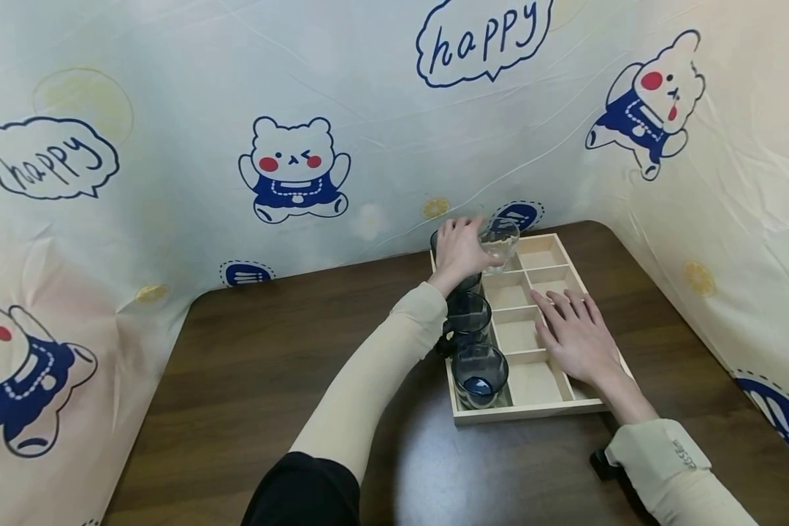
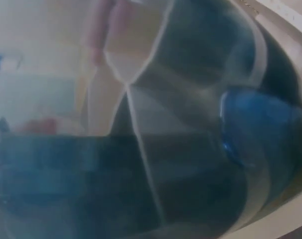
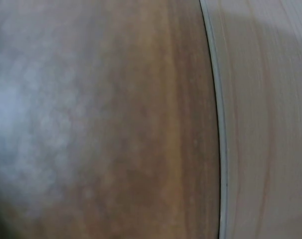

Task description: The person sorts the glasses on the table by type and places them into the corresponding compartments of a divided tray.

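In the head view my left hand [image 1: 460, 250] grips a clear glass [image 1: 502, 245] between thumb and fingers, at the far end of a light wooden tray [image 1: 532, 417] with compartments. Dark blue glasses stand along the tray's left column: a near glass [image 1: 480, 376], another glass [image 1: 469, 314] behind it, and more partly covered by my left hand and wrist. Over the tray's right side lies my right hand [image 1: 580, 337], fingers spread and holding nothing. A blue-tinted glass [image 2: 206, 174] fills much of the left wrist view, close and blurred.
The tray sits on a dark brown wooden table [image 1: 289, 351]. A printed cloth [image 1: 381, 131] hangs behind and at both sides. In the right wrist view, the table surface [image 3: 116, 124] meets pale wood [image 3: 270, 124].
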A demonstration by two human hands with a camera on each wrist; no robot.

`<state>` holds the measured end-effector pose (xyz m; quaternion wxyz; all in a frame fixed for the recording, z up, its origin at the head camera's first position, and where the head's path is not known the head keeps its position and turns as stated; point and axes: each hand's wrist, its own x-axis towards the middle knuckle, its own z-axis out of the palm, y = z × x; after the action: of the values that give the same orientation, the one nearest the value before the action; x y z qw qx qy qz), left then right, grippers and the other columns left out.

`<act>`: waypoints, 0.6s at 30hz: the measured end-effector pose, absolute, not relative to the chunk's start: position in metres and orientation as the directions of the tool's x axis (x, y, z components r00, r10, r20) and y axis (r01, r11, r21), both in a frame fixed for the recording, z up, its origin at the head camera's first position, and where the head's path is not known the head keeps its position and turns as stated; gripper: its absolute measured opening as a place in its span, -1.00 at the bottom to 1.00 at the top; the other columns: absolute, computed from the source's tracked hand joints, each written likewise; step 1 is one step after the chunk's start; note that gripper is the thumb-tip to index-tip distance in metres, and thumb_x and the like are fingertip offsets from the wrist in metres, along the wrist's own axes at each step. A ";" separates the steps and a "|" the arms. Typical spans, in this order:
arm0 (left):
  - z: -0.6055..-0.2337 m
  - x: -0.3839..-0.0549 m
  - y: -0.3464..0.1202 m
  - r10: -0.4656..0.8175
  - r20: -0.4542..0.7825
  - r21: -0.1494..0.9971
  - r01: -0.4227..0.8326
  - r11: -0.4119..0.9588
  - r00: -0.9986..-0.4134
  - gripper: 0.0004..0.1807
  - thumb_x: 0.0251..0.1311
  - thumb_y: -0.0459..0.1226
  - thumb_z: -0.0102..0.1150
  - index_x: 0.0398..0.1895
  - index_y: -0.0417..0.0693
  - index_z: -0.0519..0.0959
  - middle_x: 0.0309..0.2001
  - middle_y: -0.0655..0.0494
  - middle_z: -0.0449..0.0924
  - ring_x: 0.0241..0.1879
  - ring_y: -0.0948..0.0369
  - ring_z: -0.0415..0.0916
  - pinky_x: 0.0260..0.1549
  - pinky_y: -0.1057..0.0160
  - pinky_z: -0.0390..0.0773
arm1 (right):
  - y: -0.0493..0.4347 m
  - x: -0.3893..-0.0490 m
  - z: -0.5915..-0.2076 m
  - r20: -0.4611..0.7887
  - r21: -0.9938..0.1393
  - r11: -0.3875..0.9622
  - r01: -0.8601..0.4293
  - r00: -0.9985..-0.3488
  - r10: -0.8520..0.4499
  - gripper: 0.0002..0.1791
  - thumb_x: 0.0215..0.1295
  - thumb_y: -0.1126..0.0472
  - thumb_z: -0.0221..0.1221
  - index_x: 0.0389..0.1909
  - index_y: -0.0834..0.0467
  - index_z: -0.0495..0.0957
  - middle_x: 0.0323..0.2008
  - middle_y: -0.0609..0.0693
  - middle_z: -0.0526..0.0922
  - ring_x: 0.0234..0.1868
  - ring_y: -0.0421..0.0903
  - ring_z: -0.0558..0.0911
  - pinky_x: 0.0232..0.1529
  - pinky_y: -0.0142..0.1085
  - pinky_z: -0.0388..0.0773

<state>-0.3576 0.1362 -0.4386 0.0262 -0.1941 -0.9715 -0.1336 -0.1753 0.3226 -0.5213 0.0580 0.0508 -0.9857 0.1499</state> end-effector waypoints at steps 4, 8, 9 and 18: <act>-0.437 -0.359 0.139 0.345 0.057 0.219 0.348 0.911 -0.937 0.00 0.22 0.29 0.51 0.69 0.31 0.36 0.59 0.13 0.46 0.61 0.02 0.28 0.73 -0.03 0.08 | 0.323 -0.175 -0.521 0.124 -0.294 0.949 -0.113 -0.989 -0.080 -0.33 0.77 -0.07 -0.11 0.75 0.04 0.17 0.63 0.31 0.30 0.71 0.44 0.10 0.71 0.39 -0.17; -0.434 -0.359 0.143 0.316 0.019 0.190 0.314 0.930 -0.948 0.00 0.18 0.30 0.54 0.67 0.35 0.38 0.58 0.18 0.47 0.64 0.02 0.24 0.74 -0.07 0.03 | 0.323 -0.175 -0.521 0.122 -0.298 0.948 -0.111 -0.989 -0.078 -0.33 0.77 -0.08 -0.12 0.75 0.03 0.17 0.64 0.31 0.29 0.71 0.43 0.09 0.72 0.38 -0.18; -0.433 -0.359 0.144 0.309 0.011 0.183 0.305 0.934 -0.951 0.01 0.16 0.30 0.55 0.67 0.35 0.39 0.58 0.18 0.47 0.66 0.02 0.23 0.75 -0.09 0.02 | 0.323 -0.175 -0.521 0.122 -0.299 0.948 -0.111 -0.990 -0.077 -0.33 0.77 -0.08 -0.13 0.76 0.03 0.16 0.64 0.31 0.29 0.71 0.43 0.09 0.72 0.38 -0.18; -0.434 -0.361 0.153 0.239 -0.063 0.104 0.231 0.967 -0.969 0.06 0.13 0.38 0.52 0.70 0.53 0.29 0.67 0.17 0.33 0.75 0.00 0.06 0.77 -0.15 -0.07 | 0.322 -0.176 -0.522 0.132 -0.304 0.945 -0.118 -0.988 -0.081 -0.33 0.75 -0.07 -0.09 0.75 0.02 0.17 0.64 0.31 0.29 0.70 0.44 0.11 0.71 0.40 -0.16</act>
<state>-0.3612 0.1532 -0.4341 -0.0373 -0.1185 -0.9911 -0.0482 -0.1756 0.3216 -0.5224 0.0590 0.0505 -0.9845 0.1574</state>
